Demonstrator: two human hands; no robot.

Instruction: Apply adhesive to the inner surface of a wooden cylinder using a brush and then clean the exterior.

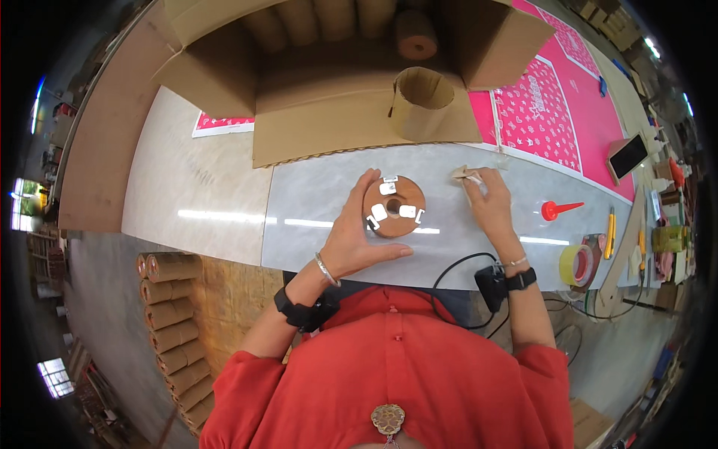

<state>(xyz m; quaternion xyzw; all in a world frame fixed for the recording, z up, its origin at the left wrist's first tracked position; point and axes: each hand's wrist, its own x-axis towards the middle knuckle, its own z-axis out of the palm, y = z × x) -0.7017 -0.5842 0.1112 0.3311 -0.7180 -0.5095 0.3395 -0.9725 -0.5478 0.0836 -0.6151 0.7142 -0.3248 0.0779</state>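
A round brown cylinder (394, 230) stands end-up on the grey table, with a dark hole in the middle of its top and white patches set around the hole. My left hand (354, 236) curves around its left side, fingers along the edge and thumb stretched out below it. To the right of the cylinder, my right hand (491, 206) pinches a small crumpled beige scrap (465, 174), which looks like paper or tape. Just behind stands an open-topped cardboard tube (413, 116) on a flap of the cardboard box (321, 138).
Inside the box are several brown cylinders (416, 45). Rightward lie a red nozzle (559, 209), a yellow tape roll (572, 266), a yellow cutter (610, 232), a phone-like device (627, 159) and pink printed sheets (535, 112). Stacked brown rolls (176, 314) stand at lower left. A black cable (441, 278) crosses the table edge.
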